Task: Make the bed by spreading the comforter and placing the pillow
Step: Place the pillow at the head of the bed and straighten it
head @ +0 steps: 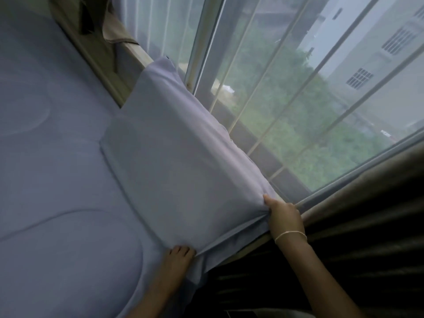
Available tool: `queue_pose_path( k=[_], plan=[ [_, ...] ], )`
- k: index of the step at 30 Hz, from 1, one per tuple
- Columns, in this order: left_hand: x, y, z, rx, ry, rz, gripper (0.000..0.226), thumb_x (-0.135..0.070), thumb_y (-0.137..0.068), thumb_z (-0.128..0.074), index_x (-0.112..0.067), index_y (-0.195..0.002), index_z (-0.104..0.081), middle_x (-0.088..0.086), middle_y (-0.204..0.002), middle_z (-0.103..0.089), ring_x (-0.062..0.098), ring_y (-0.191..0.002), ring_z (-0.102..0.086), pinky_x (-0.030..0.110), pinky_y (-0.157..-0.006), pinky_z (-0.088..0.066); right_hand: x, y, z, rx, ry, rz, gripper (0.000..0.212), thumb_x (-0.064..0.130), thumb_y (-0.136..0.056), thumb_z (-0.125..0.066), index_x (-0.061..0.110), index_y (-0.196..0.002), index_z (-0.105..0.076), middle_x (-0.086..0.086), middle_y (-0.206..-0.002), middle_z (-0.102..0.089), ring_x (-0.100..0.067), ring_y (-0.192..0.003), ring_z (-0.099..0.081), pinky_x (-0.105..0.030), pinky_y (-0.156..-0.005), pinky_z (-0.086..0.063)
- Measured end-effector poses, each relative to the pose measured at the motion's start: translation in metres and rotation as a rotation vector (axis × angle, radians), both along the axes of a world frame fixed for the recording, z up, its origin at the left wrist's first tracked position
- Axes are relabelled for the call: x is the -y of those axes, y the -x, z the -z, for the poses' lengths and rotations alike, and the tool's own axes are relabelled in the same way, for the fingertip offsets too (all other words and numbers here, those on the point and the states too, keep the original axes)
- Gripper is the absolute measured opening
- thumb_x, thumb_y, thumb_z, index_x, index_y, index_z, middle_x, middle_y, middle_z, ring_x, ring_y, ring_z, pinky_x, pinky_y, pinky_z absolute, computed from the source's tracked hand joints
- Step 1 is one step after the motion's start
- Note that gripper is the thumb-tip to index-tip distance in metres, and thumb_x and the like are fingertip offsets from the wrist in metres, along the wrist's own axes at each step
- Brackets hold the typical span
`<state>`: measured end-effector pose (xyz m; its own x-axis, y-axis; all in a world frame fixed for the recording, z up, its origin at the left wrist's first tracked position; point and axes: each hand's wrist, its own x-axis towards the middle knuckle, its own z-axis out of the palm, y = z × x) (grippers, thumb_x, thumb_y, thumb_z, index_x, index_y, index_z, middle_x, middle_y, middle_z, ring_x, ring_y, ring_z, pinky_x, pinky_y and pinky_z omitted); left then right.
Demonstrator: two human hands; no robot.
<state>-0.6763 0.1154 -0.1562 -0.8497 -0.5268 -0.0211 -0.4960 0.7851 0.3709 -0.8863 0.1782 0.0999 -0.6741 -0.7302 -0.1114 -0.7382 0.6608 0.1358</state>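
Your soft lavender-grey fabric pillow [183,161] lies at the window end of the bed, its far long edge leaning against the wooden sill [137,55] and the large glass window with pale vertical bars [286,92]. Its near long edge rests on the smooth lavender-blue quilted comforter [57,180], which is spread flat across the bed and shows curved stitched seams.

Your right hand [285,216] grips the pillow's near right corner: the thumb lies on top of the cloth and the other fingers are curled under, so the fabric bunches into creases there. A thin pale string bracelet [291,235] circles that wrist.

Your left hand [177,255] is at the pillow's near left corner, fingers pressed together and bent down onto the flat flap of the case; you cannot tell whether they pinch the cloth or only press on it.

A dark brown pleated curtain [355,237] hangs just beside your right arm. At the top left, a beige cloth [114,31] drapes over the sill.
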Motion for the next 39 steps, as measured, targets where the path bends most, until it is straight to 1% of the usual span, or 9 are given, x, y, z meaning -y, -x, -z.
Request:
queue_pose_path(
  k=[3,5,8,13,17,21,26,35,39],
  plan=[
    [0.014,-0.008,-0.01,0.044,0.042,0.057,0.025,-0.048,-0.071,-0.043,-0.031,-0.07,-0.061,-0.011,-0.064,-0.064,0.011,-0.056,-0.061,0.02,-0.051,-0.044,0.015,-0.01,-0.001,-0.027,0.128,-0.017,0.051,0.002,-0.083,-0.039,0.019,-0.131,-0.039,-0.01,-0.139,-0.046,-0.034,-0.125,-0.047,-0.048,-0.107,-0.032],
    [0.029,-0.006,-0.029,-0.114,0.058,-0.036,0.037,-0.053,-0.087,-0.035,-0.029,-0.075,-0.06,-0.01,-0.067,-0.066,0.01,-0.06,-0.062,0.022,-0.055,-0.043,0.035,-0.015,-0.003,-0.047,0.24,-0.097,0.062,0.011,-0.079,-0.043,0.016,-0.14,-0.035,-0.012,-0.152,-0.032,-0.03,-0.141,-0.028,-0.051,-0.116,-0.014],
    [0.063,0.013,-0.065,-0.347,0.069,-0.214,0.037,-0.045,-0.094,-0.033,-0.021,-0.103,-0.059,0.003,-0.099,-0.068,0.021,-0.087,-0.063,0.029,-0.072,-0.048,0.069,-0.023,0.002,-0.057,0.327,-0.31,0.056,0.036,-0.091,-0.034,0.021,-0.144,-0.03,-0.01,-0.154,-0.029,-0.029,-0.144,-0.024,-0.055,-0.115,-0.013],
    [0.1,0.025,-0.088,-0.056,-0.133,-0.354,0.072,-0.055,-0.085,-0.014,-0.017,-0.142,-0.037,0.011,-0.147,-0.042,0.032,-0.127,-0.047,0.049,-0.094,-0.044,0.057,0.005,0.023,0.055,0.155,-0.059,0.068,0.067,-0.089,-0.015,0.033,-0.147,-0.014,0.002,-0.158,-0.017,-0.025,-0.147,-0.012,-0.06,-0.115,-0.002],
    [0.131,0.029,-0.112,-0.179,-0.153,-0.562,0.075,-0.05,-0.085,-0.014,-0.006,-0.142,-0.036,0.024,-0.145,-0.038,0.043,-0.13,-0.041,0.058,-0.097,-0.042,0.054,0.009,0.016,0.047,0.257,0.076,0.069,0.06,-0.093,-0.017,0.021,-0.15,-0.013,-0.003,-0.16,-0.011,-0.026,-0.148,-0.006,-0.055,-0.117,0.001],
    [0.179,0.089,-0.184,-0.431,0.056,-0.27,0.061,-0.046,-0.092,-0.013,-0.023,-0.148,-0.024,0.007,-0.156,-0.023,0.029,-0.145,-0.018,0.049,-0.113,-0.02,0.123,-0.01,0.01,0.037,0.404,-0.137,0.069,0.047,-0.089,-0.003,0.017,-0.149,-0.02,-0.005,-0.158,-0.02,-0.026,-0.147,-0.015,-0.052,-0.116,-0.006],
    [0.247,0.134,-0.222,0.02,0.132,-0.103,0.055,-0.045,-0.095,-0.009,-0.032,-0.148,-0.02,-0.009,-0.158,-0.014,0.013,-0.147,-0.002,0.053,-0.116,0.002,0.157,-0.009,0.032,0.102,0.267,-0.182,0.072,0.049,-0.083,0.007,0.026,-0.148,-0.014,-0.001,-0.157,-0.02,-0.022,-0.145,-0.016,-0.052,-0.115,-0.009],
    [0.322,0.119,-0.229,0.022,0.093,-0.329,0.05,-0.04,-0.1,-0.017,-0.031,-0.149,-0.015,0.001,-0.16,0.0,0.029,-0.147,0.004,0.059,-0.114,0.005,0.122,0.004,0.024,0.037,0.313,-0.089,0.076,0.049,-0.083,0.008,0.019,-0.145,-0.025,-0.004,-0.156,-0.025,-0.024,-0.145,-0.019,-0.052,-0.117,-0.004],
    [0.33,0.114,-0.225,-0.02,0.11,-0.285,0.05,-0.039,-0.1,-0.018,-0.031,-0.149,-0.015,0.002,-0.16,0.001,0.025,-0.147,0.004,0.056,-0.116,0.004,0.146,-0.022,0.027,0.032,0.359,-0.268,0.053,0.038,-0.097,-0.024,0.019,-0.146,-0.022,-0.011,-0.157,-0.022,-0.032,-0.145,-0.02,-0.054,-0.116,-0.009]
  ],
)
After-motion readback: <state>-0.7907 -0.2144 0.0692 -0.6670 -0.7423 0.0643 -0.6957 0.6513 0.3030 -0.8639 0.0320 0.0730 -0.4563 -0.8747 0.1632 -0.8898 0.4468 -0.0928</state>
